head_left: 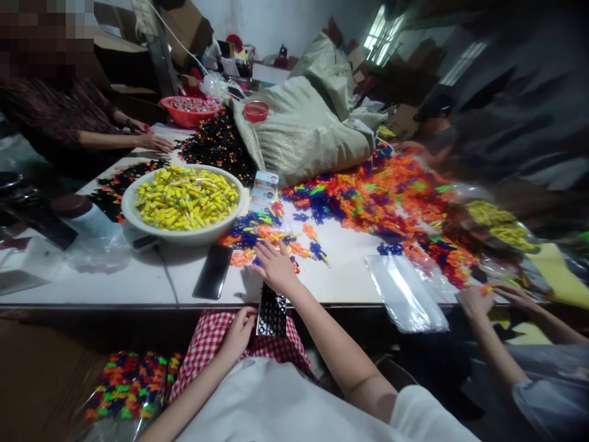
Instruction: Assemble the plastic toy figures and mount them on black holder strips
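My right hand [278, 270] reaches over the front of the table, fingers spread above a small heap of orange and blue plastic pieces [301, 248], some joined to yellow sticks. Whether its fingertips touch them is unclear. Below it, a flat black piece with white ring patterns [272, 316] juts past the table edge over my lap. My left hand [242, 331] is low by my lap, its curled fingers at the left edge of that black piece; the fingertips are partly hidden. A dark phone [213, 271] lies left of my right hand.
A white basin [133, 218] of yellow pieces stands left. Behind are black pieces [221, 144] and a large sack [308, 132]; orange and blue pieces [386, 190] spread right. Clear plastic bags [407, 294] overhang the edge. Co-workers' hands [154, 142] are left, others [478, 304] right.
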The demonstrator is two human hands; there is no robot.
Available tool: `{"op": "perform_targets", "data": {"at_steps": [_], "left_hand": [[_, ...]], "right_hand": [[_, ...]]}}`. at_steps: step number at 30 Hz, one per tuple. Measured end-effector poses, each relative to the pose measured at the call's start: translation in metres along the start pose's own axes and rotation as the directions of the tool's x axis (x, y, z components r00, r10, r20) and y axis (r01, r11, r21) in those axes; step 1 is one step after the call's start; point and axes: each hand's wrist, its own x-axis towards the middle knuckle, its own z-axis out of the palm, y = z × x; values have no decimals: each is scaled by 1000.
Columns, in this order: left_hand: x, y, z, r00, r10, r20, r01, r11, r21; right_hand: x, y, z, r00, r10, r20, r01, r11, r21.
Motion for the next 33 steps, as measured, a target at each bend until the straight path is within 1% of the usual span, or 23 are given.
{"op": "perform_targets", "data": {"at_steps": [1, 2, 3, 4, 5, 6, 7, 8, 9, 10, 12, 15, 19, 21, 23, 25, 28, 29, 30, 31, 32, 33], "left_hand": [[2, 1, 0, 999, -18, 31, 19, 1000, -11], [3, 2, 1, 997, -47, 55, 49, 999, -25], [4, 3, 2, 994, -86, 70, 88, 995, -39], [4, 3, 3, 989, -127, 76, 132, 990, -53], [3, 4, 4, 982, -168, 84, 173, 983, -66], [2, 5, 6, 975, -202, 98, 209, 975, -75], [0, 5, 8, 965, -232, 119, 242, 967, -77], [-3, 6, 10, 954, -256, 155, 270, 960, -76], [-5, 6, 12, 941, -273, 198, 292, 953, -74], [-8, 6, 14, 928, -287, 239, 313, 947, -76], [-12, 6, 17, 909, -296, 293, 334, 938, -89], [-14, 6, 20, 916, -282, 287, 324, 939, -112], [-13, 10, 23, 922, -278, 269, 317, 942, -113], [-12, 12, 23, 927, -276, 254, 310, 945, -104], [-11, 13, 22, 937, -268, 223, 293, 952, -86], [-11, 12, 19, 954, -249, 165, 262, 964, -56], [-14, 12, 9, 982, -187, 8, 187, 982, 5], [-15, 14, 4, 987, -146, -61, 148, 988, 36], [-15, 18, 0, 989, -69, -132, 82, 992, 92], [-15, 25, -4, 981, 46, -188, -12, 984, 180], [-14, 34, -7, 959, 192, -209, -125, 947, 295], [-12, 45, -8, 921, 345, -183, -243, 874, 422]], "right_hand": [[1, 8, -2, 1000, 6, -30, -5, 999, 32], [0, 19, -5, 995, 51, -85, -45, 997, 67], [-3, 35, -9, 977, 145, -154, -131, 986, 99], [-8, 53, -12, 933, 286, -219, -264, 956, 125], [-15, 73, -15, 851, 454, -264, -430, 891, 147], [-25, 93, -16, 731, 627, -269, -616, 776, 136], [-37, 110, -14, 602, 767, -221, -771, 631, 89], [-50, 126, -10, 544, 819, -182, -824, 563, 69], [-63, 137, -4, 507, 848, -155, -852, 520, 55], [-76, 145, 3, 486, 864, -133, -868, 495, 42], [-97, 153, 17, 480, 869, -119, -872, 487, 39], [-112, 153, 30, 484, 867, -117, -868, 493, 62], [-107, 156, 31, 507, 857, -96, -844, 516, 149], [-103, 160, 31, 507, 858, -85, -829, 512, 223], [-103, 162, 32, 492, 866, -83, -811, 491, 317], [-108, 158, 36, 461, 881, -101, -782, 458, 423], [-121, 137, 45, 408, 900, -155, -707, 419, 570], [-126, 126, 49, 396, 902, -172, -677, 413, 609], [-131, 114, 53, 388, 903, -185, -650, 411, 639], [-135, 101, 57, 384, 902, -195, -620, 409, 669], [-138, 87, 61, 383, 902, -200, -584, 404, 704], [-140, 74, 64, 386, 900, -202, -540, 397, 742]]}}
